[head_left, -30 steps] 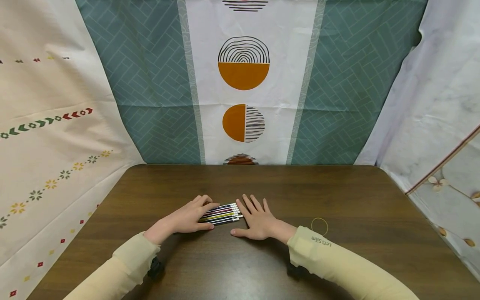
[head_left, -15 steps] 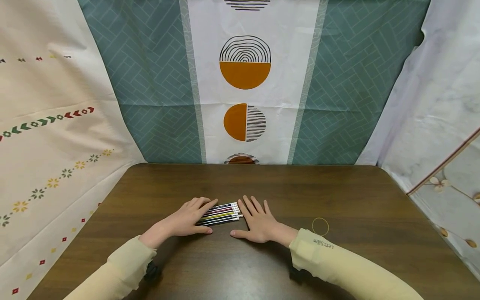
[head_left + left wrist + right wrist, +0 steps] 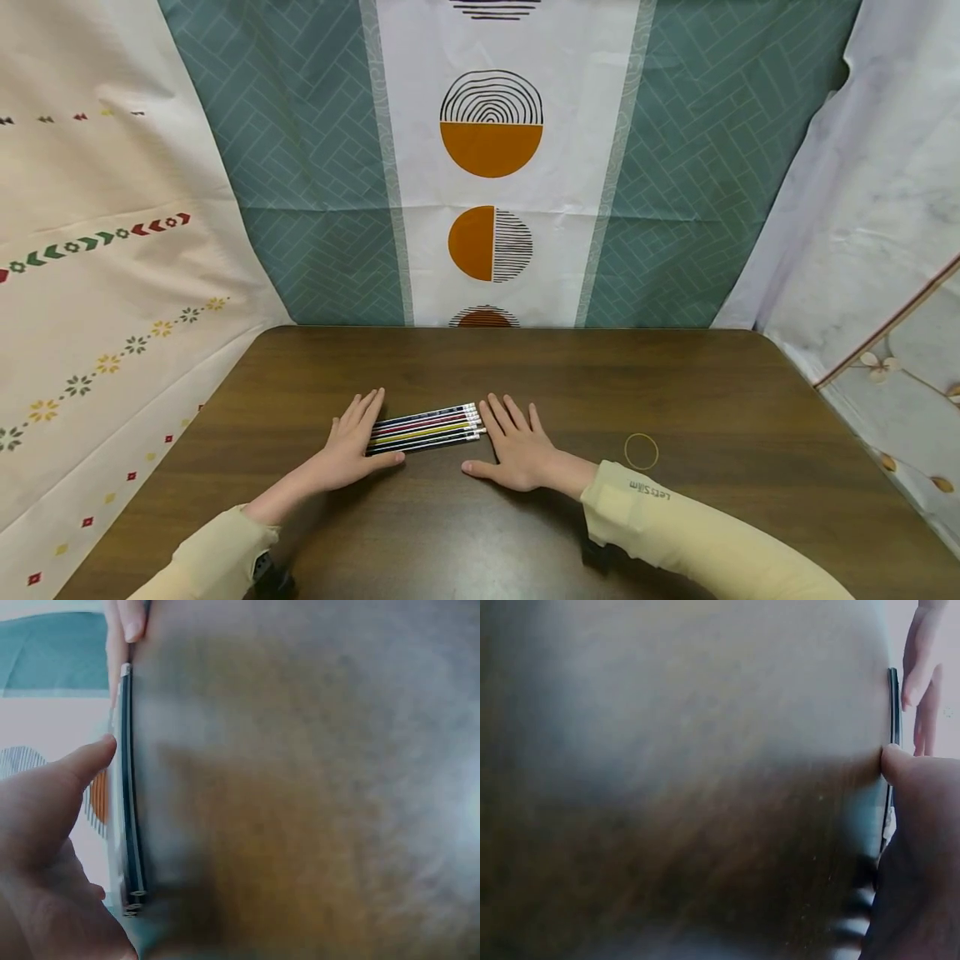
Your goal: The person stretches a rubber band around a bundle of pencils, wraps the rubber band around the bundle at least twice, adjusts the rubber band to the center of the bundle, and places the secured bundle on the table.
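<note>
Pencils [image 3: 426, 428] lay side by side between a person's left hand [image 3: 352, 446] and right hand [image 3: 519, 450], both with fingers straight and thumbs out, the white ends [image 3: 472, 420] just beside the right forefinger; a yellow loop [image 3: 657, 452] rested well to its right.

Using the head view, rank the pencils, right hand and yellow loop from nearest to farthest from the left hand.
1. Pencils: directly beside the left hand, on its right.
2. Right hand: just past the pencils' far ends.
3. Yellow loop: farthest right, beyond the right hand.
</note>
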Available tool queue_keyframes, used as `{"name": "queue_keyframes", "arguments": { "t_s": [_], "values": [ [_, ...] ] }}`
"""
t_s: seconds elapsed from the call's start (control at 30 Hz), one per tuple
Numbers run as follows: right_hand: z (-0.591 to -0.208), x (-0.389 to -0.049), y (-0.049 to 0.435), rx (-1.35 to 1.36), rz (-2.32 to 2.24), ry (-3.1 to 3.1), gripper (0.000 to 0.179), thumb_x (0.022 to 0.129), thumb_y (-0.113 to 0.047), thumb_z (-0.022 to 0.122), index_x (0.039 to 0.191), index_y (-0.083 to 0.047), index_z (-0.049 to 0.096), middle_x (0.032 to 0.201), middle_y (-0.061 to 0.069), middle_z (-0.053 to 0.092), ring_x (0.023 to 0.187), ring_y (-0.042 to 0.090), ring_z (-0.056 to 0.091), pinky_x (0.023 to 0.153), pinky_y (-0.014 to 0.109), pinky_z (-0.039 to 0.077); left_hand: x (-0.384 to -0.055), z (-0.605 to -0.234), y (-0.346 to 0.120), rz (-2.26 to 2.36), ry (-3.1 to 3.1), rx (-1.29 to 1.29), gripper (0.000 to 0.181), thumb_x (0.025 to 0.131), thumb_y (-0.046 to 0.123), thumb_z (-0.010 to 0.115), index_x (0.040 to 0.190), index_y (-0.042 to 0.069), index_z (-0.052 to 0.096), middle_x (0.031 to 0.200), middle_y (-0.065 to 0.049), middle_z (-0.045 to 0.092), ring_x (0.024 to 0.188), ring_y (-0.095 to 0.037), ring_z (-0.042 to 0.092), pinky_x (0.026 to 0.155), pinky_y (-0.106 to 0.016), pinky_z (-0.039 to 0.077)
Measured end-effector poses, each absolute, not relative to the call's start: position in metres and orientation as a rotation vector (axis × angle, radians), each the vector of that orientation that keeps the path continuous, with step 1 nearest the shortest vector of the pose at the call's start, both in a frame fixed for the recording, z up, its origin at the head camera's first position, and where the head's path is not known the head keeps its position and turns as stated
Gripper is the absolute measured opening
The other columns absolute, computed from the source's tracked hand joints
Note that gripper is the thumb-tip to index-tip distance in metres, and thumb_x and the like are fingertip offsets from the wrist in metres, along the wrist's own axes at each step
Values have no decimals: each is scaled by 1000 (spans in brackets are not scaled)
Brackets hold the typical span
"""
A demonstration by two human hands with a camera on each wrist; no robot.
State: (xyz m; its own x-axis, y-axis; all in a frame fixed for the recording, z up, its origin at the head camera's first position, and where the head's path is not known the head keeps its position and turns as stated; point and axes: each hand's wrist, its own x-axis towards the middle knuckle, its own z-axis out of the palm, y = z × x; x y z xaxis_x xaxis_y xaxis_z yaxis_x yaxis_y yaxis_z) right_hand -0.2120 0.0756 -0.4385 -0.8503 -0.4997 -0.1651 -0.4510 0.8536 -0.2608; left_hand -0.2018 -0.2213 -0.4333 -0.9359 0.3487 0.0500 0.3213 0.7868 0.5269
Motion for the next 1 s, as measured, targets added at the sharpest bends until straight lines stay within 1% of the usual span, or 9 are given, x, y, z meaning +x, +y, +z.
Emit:
{"name": "queue_keyframes", "arguments": {
  "t_s": [0.2, 0.33, 0.47, 0.57, 0.63, 0.73, 0.8, 0.87, 1.0],
  "values": [
    [-450, -215, 73, -700, -332, 2816, 95, 93, -74, 38, 160, -16, 4, 168, 8, -1, 156, 31, -2, 120, 64, 0, -199, -441, -218, 978, 2859, 543, 108, 85, 40, 76, 156, -4, 7, 161, -31, 10, 148, -56, 0, 106, -81, 2],
    [-444, -211, 69, -688, -347, 2814, 94, 95, -70, 40, 160, -11, 7, 168, 12, 3, 156, 34, 2, 120, 66, 2, -198, -443, -212, 1017, 2856, 549, 109, 85, 38, 77, 155, -5, 6, 161, -31, 8, 147, -57, -3, 107, -79, 1],
    [-439, -207, 65, -688, -347, 2824, 94, 95, -70, 41, 159, -8, 10, 167, 13, 7, 155, 34, 6, 119, 66, 6, -199, -445, -207, 1014, 2869, 517, 110, 84, 40, 77, 156, -5, 6, 162, -30, 9, 148, -56, -3, 108, -79, -1],
    [-437, -206, 65, -689, -345, 2827, 94, 95, -70, 40, 159, -8, 10, 167, 13, 7, 155, 34, 6, 120, 65, 6, -199, -445, -206, 1004, 2871, 496, 111, 84, 41, 77, 156, -5, 6, 162, -30, 8, 148, -56, -3, 108, -79, -2],
    [-437, -206, 66, -695, -349, 2828, 95, 95, -70, 40, 159, -7, 10, 167, 14, 7, 155, 34, 7, 120, 65, 7, -199, -444, -206, 981, 2882, 484, 113, 83, 42, 78, 156, -5, 6, 162, -31, 8, 147, -56, -2, 109, -78, 0],
    [-437, -209, 67, -701, -349, 2828, 95, 95, -71, 40, 159, -7, 10, 167, 13, 7, 155, 34, 7, 120, 64, 7, -200, -443, -206, 954, 2910, 464, 115, 80, 42, 80, 155, -6, 7, 161, -32, 10, 147, -57, -1, 111, -77, 5],
    [-437, -211, 68, -704, -343, 2827, 96, 94, -71, 41, 159, -7, 10, 167, 13, 7, 156, 33, 7, 120, 64, 7, -202, -443, -205, 946, 2931, 458, 116, 78, 41, 82, 155, -7, 8, 160, -33, 11, 146, -58, 1, 111, -76, 8],
    [-438, -213, 68, -707, -341, 2823, 96, 94, -70, 41, 159, -7, 9, 167, 12, 6, 156, 33, 6, 120, 64, 6, -203, -443, -204, 956, 2940, 453, 117, 78, 40, 83, 155, -7, 9, 159, -33, 13, 146, -58, 1, 111, -76, 8],
    [-444, -218, 65, -692, -346, 2815, 96, 94, -70, 40, 159, -9, 6, 168, 11, 2, 156, 33, 2, 120, 65, 1, -205, -444, -202, 948, 2932, 438, 115, 79, 40, 82, 155, -7, 9, 159, -34, 13, 147, -57, 2, 111, -77, 5]
  ]
}}
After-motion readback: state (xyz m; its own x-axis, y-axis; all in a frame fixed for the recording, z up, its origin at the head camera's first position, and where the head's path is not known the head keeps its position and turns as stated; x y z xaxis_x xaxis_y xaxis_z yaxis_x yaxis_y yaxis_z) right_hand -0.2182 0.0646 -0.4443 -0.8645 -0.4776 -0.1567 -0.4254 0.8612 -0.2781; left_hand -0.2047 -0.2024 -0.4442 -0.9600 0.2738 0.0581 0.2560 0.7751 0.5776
